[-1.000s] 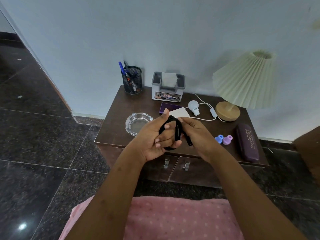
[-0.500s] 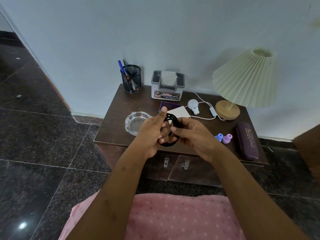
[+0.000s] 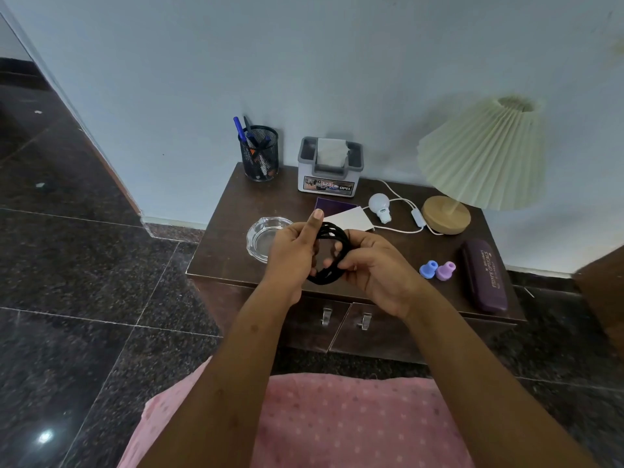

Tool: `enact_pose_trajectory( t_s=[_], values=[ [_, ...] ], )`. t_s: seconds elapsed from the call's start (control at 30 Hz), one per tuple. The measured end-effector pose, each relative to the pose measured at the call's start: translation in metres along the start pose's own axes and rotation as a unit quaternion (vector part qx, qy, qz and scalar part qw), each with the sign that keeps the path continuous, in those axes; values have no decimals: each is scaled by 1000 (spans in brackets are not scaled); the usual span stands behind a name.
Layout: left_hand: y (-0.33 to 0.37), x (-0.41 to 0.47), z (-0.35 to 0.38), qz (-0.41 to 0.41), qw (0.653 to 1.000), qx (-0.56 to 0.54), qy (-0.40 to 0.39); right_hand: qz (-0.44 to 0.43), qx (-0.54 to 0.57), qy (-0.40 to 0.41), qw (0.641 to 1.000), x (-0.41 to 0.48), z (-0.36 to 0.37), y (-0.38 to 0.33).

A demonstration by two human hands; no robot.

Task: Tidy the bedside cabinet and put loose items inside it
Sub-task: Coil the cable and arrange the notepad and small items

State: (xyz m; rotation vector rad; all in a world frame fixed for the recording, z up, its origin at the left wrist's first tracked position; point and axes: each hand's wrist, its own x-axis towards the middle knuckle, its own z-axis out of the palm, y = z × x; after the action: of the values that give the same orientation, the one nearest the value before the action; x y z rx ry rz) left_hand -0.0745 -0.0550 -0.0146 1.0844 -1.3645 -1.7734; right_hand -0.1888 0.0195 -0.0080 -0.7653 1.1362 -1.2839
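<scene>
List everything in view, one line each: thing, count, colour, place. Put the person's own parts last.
cabinet: 1, dark brown, against the wall, doors shut
pen holder: 1, black mesh, back left corner, pens inside
tissue box: 1, grey and white, back middle
ashtray: 1, clear glass, front left
purple card: 1, under the white card
white card: 1, middle
bulb: 1, white, lying loose beside the lamp
lamp: 1, cream shade, wooden base, back right
small caps: 2, blue and lilac, front right
glasses case: 1, purple, right edge
cord: 1, black, coiled, held in both hands
left hand: 1, on the coil
right hand: 1, on the coil
</scene>
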Motion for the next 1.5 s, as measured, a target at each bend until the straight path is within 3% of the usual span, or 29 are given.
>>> enact_pose_trajectory(
  t_s=[0.17,0.37,0.47,0.63,0.83,1.07,1.3,1.4,1.5],
  values=[
    [2,0,-3,-19,1000,-22,-3,-26,20,-1,999,-2,7,3],
    [-1,-2,-1,-29,997,1,-77,-98,-18,109,989,-1,11,6],
    [-1,-1,-1,-23,997,1,-69,-125,-49,93,987,-1,10,7],
    [-4,-1,-2,-39,995,26,-92,-63,42,119,990,-1,1,-2],
    [-5,-4,10,-46,982,1,-183,-34,33,281,959,2,-7,-5],
    [-7,-6,19,-44,989,-4,-145,27,79,359,929,9,-9,-1],
    [-9,-9,22,-24,992,-9,-121,89,56,358,928,9,-11,1],
    [-10,-9,23,-3,995,-6,-104,106,-25,300,948,8,-8,0],
    [-8,-7,19,23,996,-2,-85,91,-23,210,973,8,-11,-1]
  ],
)
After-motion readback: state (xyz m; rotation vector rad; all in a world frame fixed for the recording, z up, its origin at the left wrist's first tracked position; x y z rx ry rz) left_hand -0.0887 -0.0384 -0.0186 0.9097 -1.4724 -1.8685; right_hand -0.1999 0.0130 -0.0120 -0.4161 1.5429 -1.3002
